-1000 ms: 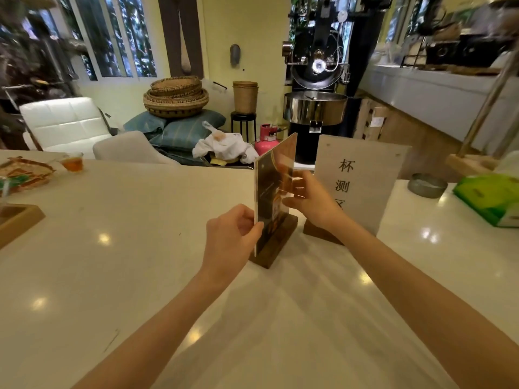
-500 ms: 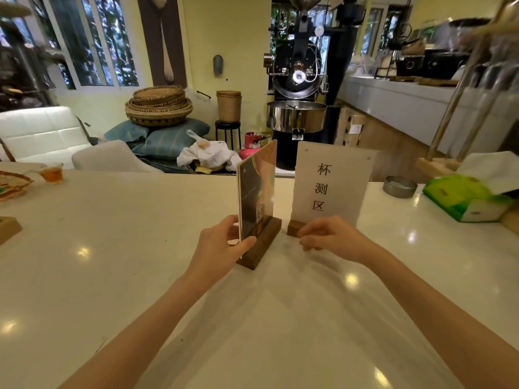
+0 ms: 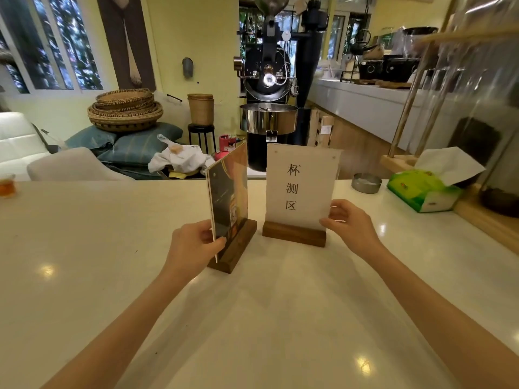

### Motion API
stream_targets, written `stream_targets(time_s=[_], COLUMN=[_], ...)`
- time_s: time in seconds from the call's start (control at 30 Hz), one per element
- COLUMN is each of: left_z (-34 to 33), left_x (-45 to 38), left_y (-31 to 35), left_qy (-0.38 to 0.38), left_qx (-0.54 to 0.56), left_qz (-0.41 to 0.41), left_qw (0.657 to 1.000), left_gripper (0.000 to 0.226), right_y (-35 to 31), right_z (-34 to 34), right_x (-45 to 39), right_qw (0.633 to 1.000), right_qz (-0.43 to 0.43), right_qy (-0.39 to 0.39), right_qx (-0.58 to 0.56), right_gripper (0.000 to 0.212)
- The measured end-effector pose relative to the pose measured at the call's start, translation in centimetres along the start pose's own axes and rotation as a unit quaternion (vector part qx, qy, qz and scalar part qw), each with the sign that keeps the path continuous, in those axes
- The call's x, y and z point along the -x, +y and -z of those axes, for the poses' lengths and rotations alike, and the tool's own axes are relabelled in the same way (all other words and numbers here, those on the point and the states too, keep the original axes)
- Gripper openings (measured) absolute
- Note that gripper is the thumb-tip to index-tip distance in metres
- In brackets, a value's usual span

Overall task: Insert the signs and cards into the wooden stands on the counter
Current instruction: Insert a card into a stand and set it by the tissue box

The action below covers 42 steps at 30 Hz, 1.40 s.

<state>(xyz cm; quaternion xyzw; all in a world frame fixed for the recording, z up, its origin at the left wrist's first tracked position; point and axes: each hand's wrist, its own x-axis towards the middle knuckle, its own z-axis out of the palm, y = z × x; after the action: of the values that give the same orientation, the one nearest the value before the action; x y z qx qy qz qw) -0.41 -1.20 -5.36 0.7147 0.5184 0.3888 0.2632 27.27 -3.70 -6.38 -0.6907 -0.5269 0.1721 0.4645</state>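
A glossy cream-white counter [image 3: 84,248] fills the lower frame, with ceiling lights mirrored on it. Behind it, at top centre, stands a black coffee roaster with a steel cooling tray [image 3: 268,116]; stacked woven baskets [image 3: 125,109] sit on blue cushions at upper left, and a long white back counter [image 3: 365,105] runs along the upper right.

At frame centre two dark wooden stands rest on the counter. The left stand [image 3: 233,248] lies end-on to the camera and carries a dark printed card in a clear panel [image 3: 227,197], upright in its slot. The left hand [image 3: 193,245] pinches that panel's near lower edge between thumb and fingers. The right stand [image 3: 294,233] faces the camera and holds a white sign with three black Chinese characters [image 3: 302,186], also upright. The right hand [image 3: 349,224] has its fingers closed on the sign's lower right corner.

Half a second ago the right hand hovered low in front of the right stand; it has since shifted to the sign's right edge. The left hand has kept its grip on the panel.

To the right lie a round metal ashtray [image 3: 366,182] and a green tissue pack [image 3: 421,190], well apart from the stands. A glass of amber tea [image 3: 7,185] sits at the far left edge.
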Motion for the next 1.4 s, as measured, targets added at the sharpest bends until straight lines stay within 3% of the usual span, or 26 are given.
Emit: stream_targets(time_s=[0.17,0.3,0.53,0.9,1.0,1.4], left_z=[0.3,-0.1,-2.8,-14.5,-18.3,-29.1], left_x=[-0.6,-0.4,-0.1,0.5,0.1,0.3], left_y=[-0.1,-0.2,1.1,8.9,10.8,19.0], left_qy=[-0.032,-0.012,-0.007,-0.024,-0.044,-0.102], left_qx=[0.023,0.040,0.082,0.198,0.196,0.196], left_qz=[0.042,0.038,0.020,-0.032,-0.039,-0.067], left_qw=[0.998,0.998,0.996,0.979,0.979,0.973], left_gripper=[0.020,0.020,0.014,0.028,0.019,0.017], right_y=[0.1,0.2,0.9,4.7,6.2,11.9], right_z=[-1.0,-0.6,0.5,7.1,9.5,18.9], right_x=[-0.4,0.0,1.5,3.6,3.7,2.3], right_qw=[1.000,0.999,0.997,0.977,0.968,0.943], right_qz=[0.001,0.012,-0.006,-0.055,-0.061,-0.168], right_qy=[0.016,0.023,0.071,0.205,0.240,0.284], right_qx=[-0.010,-0.028,-0.025,0.016,0.035,0.030], right_gripper=[0.021,0.008,0.011,0.010,0.012,0.007])
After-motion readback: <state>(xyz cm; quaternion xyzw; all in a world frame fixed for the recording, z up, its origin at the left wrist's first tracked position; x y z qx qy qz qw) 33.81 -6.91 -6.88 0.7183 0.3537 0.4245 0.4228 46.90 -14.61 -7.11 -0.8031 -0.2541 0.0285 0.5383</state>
